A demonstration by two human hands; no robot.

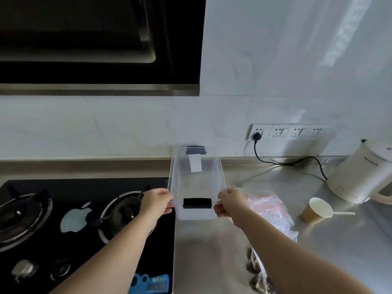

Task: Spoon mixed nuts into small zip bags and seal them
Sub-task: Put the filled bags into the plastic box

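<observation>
A clear plastic box (195, 183), rectangular with rounded corners and two black clips, is held over the brushed steel worktop (212, 251) near the centre. The left hand (156, 201) grips its near left edge with curled fingers, and the right hand (230, 203) grips its near right edge in the same way. The inside of the box looks bare. At 3 o'clock of the box lies a heap of thin transparent zip bags (269, 211) with reddish strips, partly hidden by the right forearm. At 5 o'clock one clear bag of brown nuts (257, 270) stands low in the view. Further right there is one brown paper cup (317, 210) with a white spoon handle, and one white kettle (360, 172). At 9 o'clock is a black glass stove (84, 219) with two burners
</observation>
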